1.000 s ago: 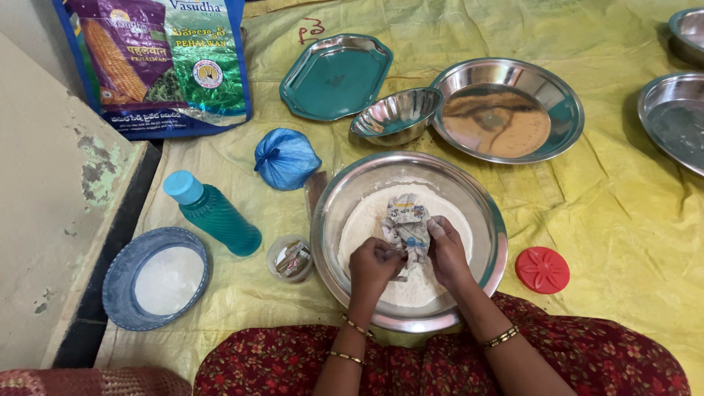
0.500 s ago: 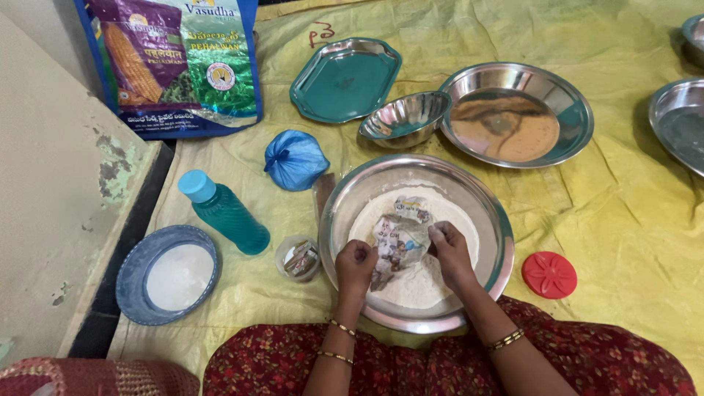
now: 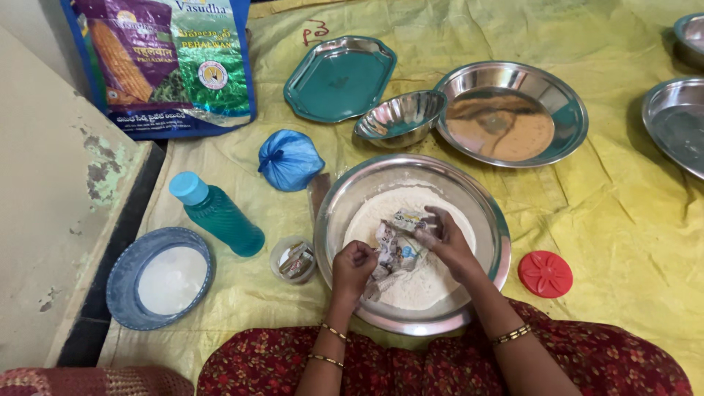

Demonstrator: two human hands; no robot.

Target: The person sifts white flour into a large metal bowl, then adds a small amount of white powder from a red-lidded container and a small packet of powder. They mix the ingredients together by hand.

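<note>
Thin crinkled printed paper sachet (image 3: pixel 396 246), light, limp, tear-prone, over white flour in my wide steel bowl (image 3: pixel 337 213). Left hand (image 3: pixel 353 265) and right hand (image 3: pixel 449 246) fingers pinched shut on its opposite edges; best held there.

A large blue, purple and green printed bag (image 3: pixel 165 62) is stood upper left; crumpled printed packets (image 3: pixel 392 246) are held over the flour.

Bare forearms, thin gold bangles on both wrists; dark red floral-print garment over lap.
</note>
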